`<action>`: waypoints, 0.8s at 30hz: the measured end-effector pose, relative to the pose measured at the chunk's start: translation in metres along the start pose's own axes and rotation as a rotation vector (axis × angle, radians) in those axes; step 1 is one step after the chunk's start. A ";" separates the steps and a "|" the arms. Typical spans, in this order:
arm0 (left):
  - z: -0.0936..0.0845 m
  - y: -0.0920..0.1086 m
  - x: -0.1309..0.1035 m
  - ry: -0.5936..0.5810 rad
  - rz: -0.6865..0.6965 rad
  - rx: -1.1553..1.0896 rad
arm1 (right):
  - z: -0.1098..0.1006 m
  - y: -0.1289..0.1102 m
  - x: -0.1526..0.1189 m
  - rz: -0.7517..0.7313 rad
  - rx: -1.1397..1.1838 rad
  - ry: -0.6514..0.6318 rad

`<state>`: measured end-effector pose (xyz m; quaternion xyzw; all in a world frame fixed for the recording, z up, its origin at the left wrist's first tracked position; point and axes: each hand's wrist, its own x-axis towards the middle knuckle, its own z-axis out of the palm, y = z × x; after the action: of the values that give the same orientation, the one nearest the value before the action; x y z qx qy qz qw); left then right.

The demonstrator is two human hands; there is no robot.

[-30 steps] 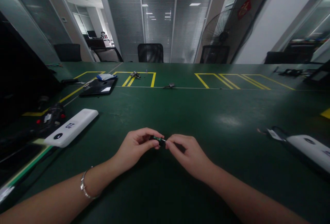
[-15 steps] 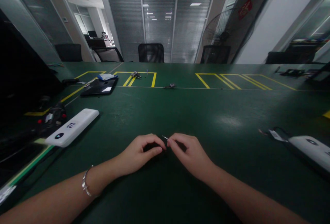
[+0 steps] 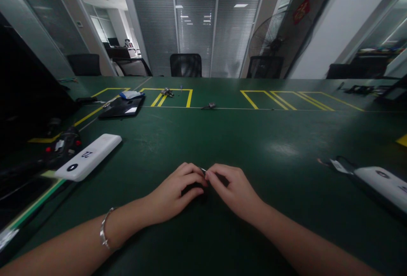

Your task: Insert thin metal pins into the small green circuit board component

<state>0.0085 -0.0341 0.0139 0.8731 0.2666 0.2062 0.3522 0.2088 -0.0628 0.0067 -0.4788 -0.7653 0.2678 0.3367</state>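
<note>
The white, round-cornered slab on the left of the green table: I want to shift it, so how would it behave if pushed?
The white, round-cornered, plastic-looking slab is probably stiff, since its long edges run straight. Lying flat on the dark green table, it seems unlikely to roll or tip. Its smooth-looking shell might feel slippery.

Head-worn camera, facing forward and down: bare left hand, bare right hand near; grey glass partition far.
</note>
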 end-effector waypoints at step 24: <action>-0.002 -0.010 0.000 0.145 -0.120 0.076 | -0.009 -0.006 -0.004 0.026 -0.037 -0.265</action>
<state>0.0045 -0.0265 0.0077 0.8511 0.3509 0.2373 0.3100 0.2139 -0.0680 0.0153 -0.4552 -0.8015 0.3192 0.2202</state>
